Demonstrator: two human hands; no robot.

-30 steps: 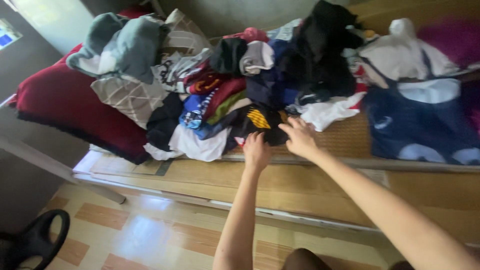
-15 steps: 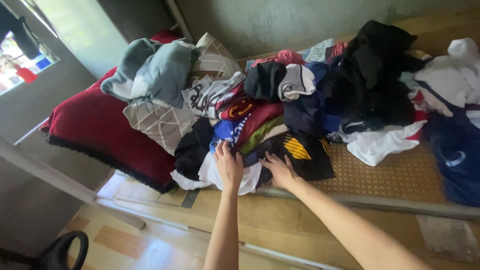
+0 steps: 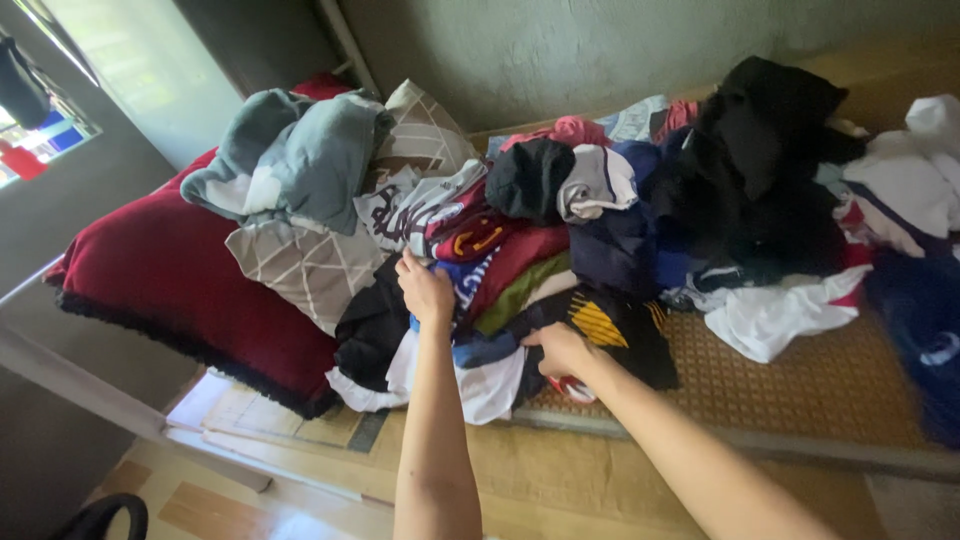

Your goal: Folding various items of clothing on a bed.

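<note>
Since half a second ago my left hand point(image 3: 425, 290) has travelled farther into the heap, from the white cloth at its near edge up to the blue garment point(image 3: 470, 285), and my right hand point(image 3: 558, 348) has shifted slightly left along the black garment point(image 3: 610, 330). Left hand: fingers curled and closed on a fold of the blue garment, a smooth knit with white markings, lying mid-heap between a dark red garment point(image 3: 520, 255) to its right and a black cloth point(image 3: 370, 325) to its left. Right hand: fingers bent and pressed together, gripping the near left edge of the black garment, whose chest carries a yellow striped diamond-shaped patch point(image 3: 597, 322); whether the thumb pinches under the cloth I cannot tell. Beneath both hands: a white garment point(image 3: 490, 385), soft, crumpled, hanging toward the near edge. Heap, far side: a black-and-grey bundled piece point(image 3: 560, 180), a pink item point(image 3: 570, 130), a large black mass point(image 3: 760, 160); to the right, a white garment with red trim point(image 3: 780, 310). Left of the heap: a grey pillow with white lattice lines point(image 3: 305, 265), a grey-green towel-like cloth point(image 3: 290, 155) on top of it, and a deep red plush blanket with dark fringe point(image 3: 170, 270). Support: a woven straw mat point(image 3: 800, 385), tan, fine basket texture, laid on a wooden bed frame point(image 3: 560, 470).
</note>
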